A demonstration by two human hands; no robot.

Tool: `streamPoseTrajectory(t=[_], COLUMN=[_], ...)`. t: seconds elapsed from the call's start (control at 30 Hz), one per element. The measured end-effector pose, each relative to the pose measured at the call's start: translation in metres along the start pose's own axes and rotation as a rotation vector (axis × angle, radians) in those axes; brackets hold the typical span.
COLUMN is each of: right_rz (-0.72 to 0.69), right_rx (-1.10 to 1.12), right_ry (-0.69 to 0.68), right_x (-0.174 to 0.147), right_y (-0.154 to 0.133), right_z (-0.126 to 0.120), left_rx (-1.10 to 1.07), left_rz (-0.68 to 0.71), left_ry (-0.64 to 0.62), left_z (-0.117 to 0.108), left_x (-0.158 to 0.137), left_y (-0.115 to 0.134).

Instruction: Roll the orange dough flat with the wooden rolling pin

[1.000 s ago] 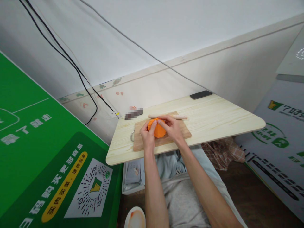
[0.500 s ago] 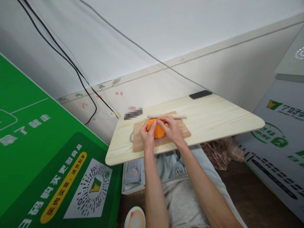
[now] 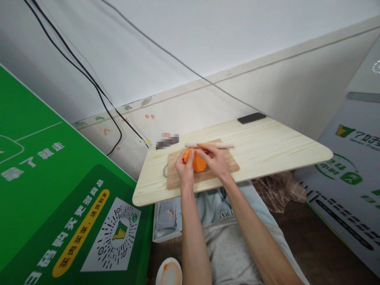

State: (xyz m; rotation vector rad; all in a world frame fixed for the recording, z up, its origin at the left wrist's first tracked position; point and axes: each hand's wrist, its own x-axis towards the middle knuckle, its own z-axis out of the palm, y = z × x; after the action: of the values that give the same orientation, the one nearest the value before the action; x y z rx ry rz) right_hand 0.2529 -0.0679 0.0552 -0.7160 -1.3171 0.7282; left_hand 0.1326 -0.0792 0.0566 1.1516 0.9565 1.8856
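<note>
A round orange piece of dough (image 3: 199,162) with a wavy edge stands tilted just over the wooden cutting board (image 3: 175,180). My left hand (image 3: 184,168) is closed on its left side, the thumb lying across the front. At its upper right edge, my right hand (image 3: 216,160) has its thumb against the dough, with the fingers bent behind and partly hidden. Behind both hands a pale wooden rolling pin (image 3: 224,145) lies along the board's far side. The board has a metal loop handle (image 3: 165,170) at its left.
On the light wooden table (image 3: 273,146) a black phone (image 3: 251,118) lies at the back edge. A blurred-out dark object (image 3: 167,142) sits at the back left. Below are a white open drawer or box (image 3: 166,237) and a stained white bowl (image 3: 169,273). A green panel (image 3: 29,118) stands left.
My right hand's fingertips have lifted slightly and spread from the thumb at the dough's upper edge. My left hand keeps its hold. The view has shifted very slightly.
</note>
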Motion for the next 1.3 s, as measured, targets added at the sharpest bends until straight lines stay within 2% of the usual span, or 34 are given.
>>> streamPoseTrajectory(t=[0.1,0.43,0.7,1.07,1.3], right_rz=[0.045,-0.048,-0.049,-0.012,-0.006], right_rx=[0.05,-0.056,-0.062,-0.092,-0.047], right_ry=[0.019,0.004,0.015,-0.021,-0.028], right_x=[-0.0018,-0.0009,0.0,0.0011,0.0012], right_y=[-0.0014,-0.0051,-0.0044,-0.0012,-0.0007], right_z=[0.002,-0.0006,-0.0022,-0.0042,-0.002], left_rx=[-0.031,-0.012,-0.08,0.006,-0.015], left_rz=[-0.028,-0.023,-0.117,-0.102,-0.095], left_ry=[0.009,0.016,-0.015,-0.006,0.011], left_z=[0.0002,-0.0003,0.0018,-0.0011,-0.0003], left_x=[0.0001,0.0001,-0.0028,-0.0029,0.0001], left_y=[-0.0008,0.0007,0.0055,0.0047,-0.0001])
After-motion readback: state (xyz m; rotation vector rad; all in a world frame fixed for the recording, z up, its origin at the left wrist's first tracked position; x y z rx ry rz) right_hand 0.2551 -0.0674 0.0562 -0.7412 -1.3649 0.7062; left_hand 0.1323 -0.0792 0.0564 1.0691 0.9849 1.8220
